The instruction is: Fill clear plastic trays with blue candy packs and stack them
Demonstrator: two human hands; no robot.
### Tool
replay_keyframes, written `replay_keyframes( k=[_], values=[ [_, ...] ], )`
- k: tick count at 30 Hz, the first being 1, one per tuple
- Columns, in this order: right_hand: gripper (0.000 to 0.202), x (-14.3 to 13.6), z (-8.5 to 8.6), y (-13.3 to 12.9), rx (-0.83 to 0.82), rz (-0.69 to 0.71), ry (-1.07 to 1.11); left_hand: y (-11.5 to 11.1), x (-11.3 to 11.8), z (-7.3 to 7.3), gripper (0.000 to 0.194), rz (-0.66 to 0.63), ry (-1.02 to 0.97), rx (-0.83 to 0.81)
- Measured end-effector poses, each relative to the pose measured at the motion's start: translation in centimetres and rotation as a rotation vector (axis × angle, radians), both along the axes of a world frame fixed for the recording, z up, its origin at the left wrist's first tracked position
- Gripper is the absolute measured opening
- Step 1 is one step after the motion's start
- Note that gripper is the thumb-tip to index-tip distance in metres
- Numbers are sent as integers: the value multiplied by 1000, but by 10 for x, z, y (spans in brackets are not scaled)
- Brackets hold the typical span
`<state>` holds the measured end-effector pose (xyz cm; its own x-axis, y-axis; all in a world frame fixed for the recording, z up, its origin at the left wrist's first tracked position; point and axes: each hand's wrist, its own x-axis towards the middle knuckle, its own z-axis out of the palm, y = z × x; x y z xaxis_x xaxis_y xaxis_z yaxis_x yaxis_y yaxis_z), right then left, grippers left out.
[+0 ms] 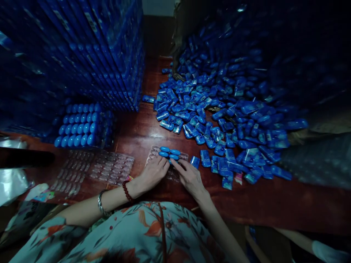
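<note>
In front of me, a small cluster of blue, oval-topped wrapped packs (pixel 169 150) stands on a clear plastic tray (pixel 153 153) with moulded cavities. My left hand (pixel 154 171) lies over the tray's near left part, its fingers drawn together against the near left pack. My right hand (pixel 189 178) is bent in from the other side, index finger and thumb closed at the near right pack. The undersides of the fingers are hidden. Just right of the tray lies a loose blue wrapped pack (pixel 195 162).
Loose blue packs (pixel 192 98) heap across the right of the wooden table (pixel 134 128). Filled trays (pixel 109 54) are stacked high at the left, with a lower stack (pixel 78 124) before them. Clear trays (pixel 112 168) lie left of my hands. Another person's arm (pixel 297 239) shows lower right.
</note>
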<state>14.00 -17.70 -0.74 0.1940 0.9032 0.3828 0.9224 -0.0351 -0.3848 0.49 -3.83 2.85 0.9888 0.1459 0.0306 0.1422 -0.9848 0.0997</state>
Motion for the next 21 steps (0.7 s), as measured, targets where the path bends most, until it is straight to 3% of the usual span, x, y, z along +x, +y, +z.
replay_keyframes(
  k=[4,6,8,11,14,17,19,21],
  values=[
    [31,3,0,-28,74,-395,41,10,-10,-6,27,34,-190,-14],
    [28,4,3,-37,-41,-574,41,17,-13,-3,32,77,-307,-12],
    [39,5,6,-37,-216,-667,35,27,-7,2,27,128,-393,-28],
    [51,5,7,-24,-397,-696,54,55,22,8,23,263,-434,-130],
    [46,7,3,-12,-427,-669,112,93,64,7,19,351,-369,-219],
    [42,12,0,-15,-360,-657,184,120,100,-1,24,199,-130,-153],
    [38,14,1,-25,-279,-662,276,125,114,-9,24,110,30,-113],
    [35,15,7,-36,-198,-657,398,123,120,-18,22,115,97,-128]
  ],
)
